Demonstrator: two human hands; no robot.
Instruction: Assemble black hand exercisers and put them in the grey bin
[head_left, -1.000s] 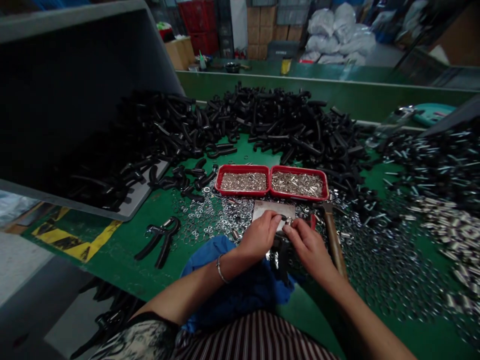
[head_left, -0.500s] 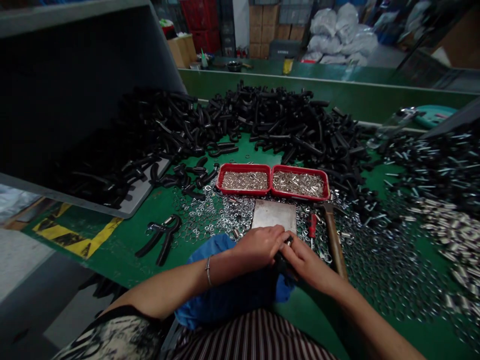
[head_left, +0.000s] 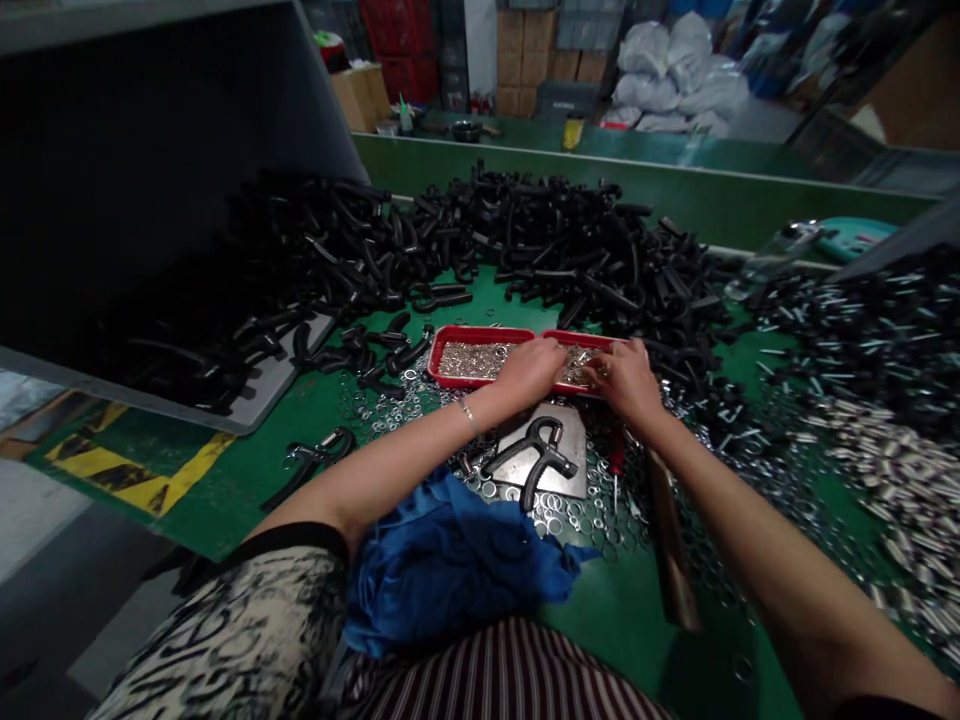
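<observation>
Both my hands reach forward into two red trays of small silver parts. My left hand [head_left: 531, 366] sits over the divider between the left tray [head_left: 465, 360] and the right tray [head_left: 581, 340], fingers curled down into the parts. My right hand [head_left: 627, 378] is over the right tray, fingertips drawn together in the parts. What either hand pinches is hidden. A black hand-grip piece [head_left: 541, 456] lies free on the steel plate [head_left: 576, 428] just behind my wrists.
A hammer [head_left: 671, 560] and a red screwdriver [head_left: 616, 462] lie right of the plate among loose washers [head_left: 390, 410]. A blue cloth [head_left: 450, 570] lies on my lap. Black grip handles [head_left: 525, 230] are heaped behind the trays, silver pins [head_left: 900, 480] at right, a finished grip [head_left: 315, 460] at left.
Both hands let go of the black grip piece, which now lies on the steel plate, and moved forward from the near edge to the red trays.
</observation>
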